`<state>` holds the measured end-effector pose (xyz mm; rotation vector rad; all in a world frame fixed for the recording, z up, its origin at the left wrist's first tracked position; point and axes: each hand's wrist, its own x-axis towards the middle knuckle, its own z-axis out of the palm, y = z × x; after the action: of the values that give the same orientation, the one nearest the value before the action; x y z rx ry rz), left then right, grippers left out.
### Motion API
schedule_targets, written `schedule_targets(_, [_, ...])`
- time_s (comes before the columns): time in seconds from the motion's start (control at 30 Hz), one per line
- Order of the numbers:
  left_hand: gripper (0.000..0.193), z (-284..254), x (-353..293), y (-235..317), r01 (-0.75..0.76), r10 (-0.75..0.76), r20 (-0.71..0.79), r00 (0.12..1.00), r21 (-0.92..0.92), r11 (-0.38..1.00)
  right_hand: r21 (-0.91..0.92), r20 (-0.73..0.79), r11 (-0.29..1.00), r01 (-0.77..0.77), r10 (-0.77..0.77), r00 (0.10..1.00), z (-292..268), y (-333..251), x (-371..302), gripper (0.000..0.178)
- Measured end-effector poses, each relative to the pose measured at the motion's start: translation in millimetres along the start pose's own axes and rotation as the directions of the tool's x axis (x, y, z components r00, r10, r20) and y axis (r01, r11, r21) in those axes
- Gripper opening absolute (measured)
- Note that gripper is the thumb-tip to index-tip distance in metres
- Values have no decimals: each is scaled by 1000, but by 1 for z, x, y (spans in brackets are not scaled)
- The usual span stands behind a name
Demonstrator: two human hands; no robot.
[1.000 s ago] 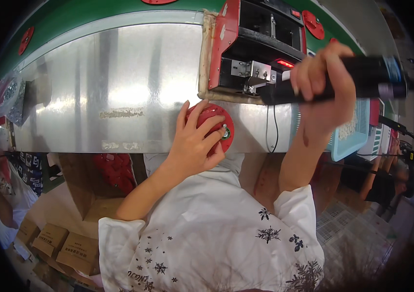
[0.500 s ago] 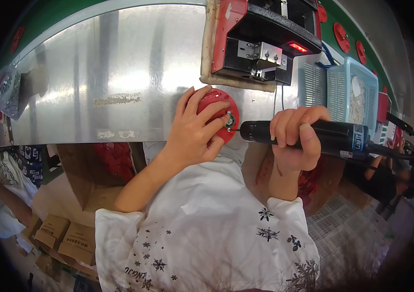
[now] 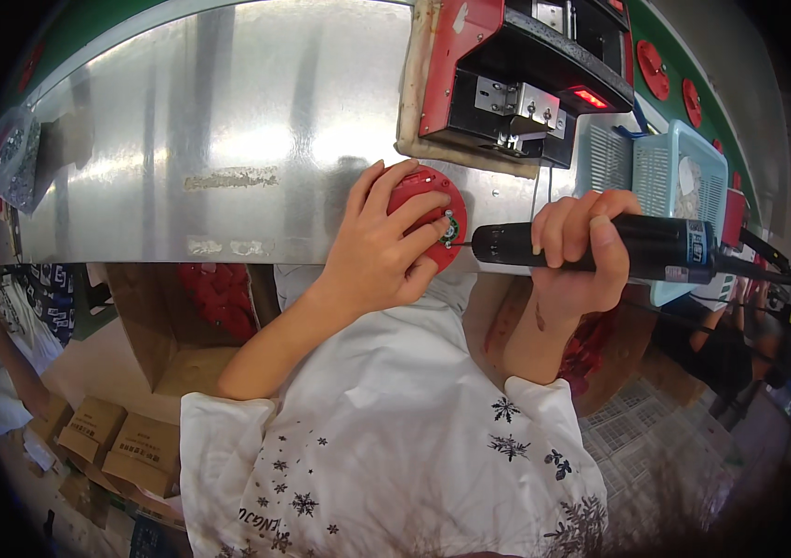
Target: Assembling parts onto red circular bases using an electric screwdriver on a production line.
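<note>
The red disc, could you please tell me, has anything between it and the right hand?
Only the black screwdriver that the right hand holds, its bit pointing at the red disc; nothing else visible stands between them.

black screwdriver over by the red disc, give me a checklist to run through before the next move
1. Left hand on the red disc: ok, fingers spread across it.
2. Right hand around the black screwdriver: ok, fingers and thumb wrap its body.
3. Bit seated in a screw: cannot tell; it points at the disc beside the green part, but the tip is too small to make out.
4. Left fingertips well clear of the bit: not ok, I'd say; one lies close to its tip.
5. Cable away from both hands: ok, it runs off to the right.
</note>
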<state>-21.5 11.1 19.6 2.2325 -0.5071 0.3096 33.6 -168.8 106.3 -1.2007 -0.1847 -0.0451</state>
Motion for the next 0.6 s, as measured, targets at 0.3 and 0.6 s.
schedule_targets(0.3, [28, -2, -1, 0, 0, 0, 10, 1000, 2, 1000, -27, 189, 996, 84, -77, 979, 8, -4, -17, 14])
schedule_targets(0.6, [33, -2, -2, 0, 1, -1, 19, 1000, -3, 1000, -198, 391, 945, 262, -169, 905, 22, 2, -25, 22])
